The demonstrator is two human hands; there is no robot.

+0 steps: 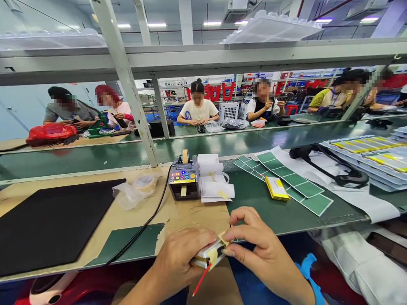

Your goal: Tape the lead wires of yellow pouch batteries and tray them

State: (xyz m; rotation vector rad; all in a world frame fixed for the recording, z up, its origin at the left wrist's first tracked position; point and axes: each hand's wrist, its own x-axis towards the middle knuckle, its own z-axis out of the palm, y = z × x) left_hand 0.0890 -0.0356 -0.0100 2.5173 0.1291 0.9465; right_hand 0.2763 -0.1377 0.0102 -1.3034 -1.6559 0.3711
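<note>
Just over the table's front edge, my left hand (181, 254) is closed around a silver battery pack (203, 253). A red wire (201, 279) hangs down from the pack's near end, beside a yellowish piece of tape (212, 256). At the pack's right end, my right hand (257, 243) pinches a strip of tan tape (223, 238) between thumb and fingers; the tape touches the pack. Part of the pack is hidden by my fingers. Beyond my hands stands a tape dispenser (183, 180) with a short piece of tape sticking out of its front.
Right of the dispenser, a yellow-edged battery (276, 188) lies by green label sheets (291, 176). Trays of batteries (378, 154) and a black frame (330, 165) sit farther right. A black mat (60, 220) covers the left; a cable (143, 224) crosses the edge. Co-workers sit opposite.
</note>
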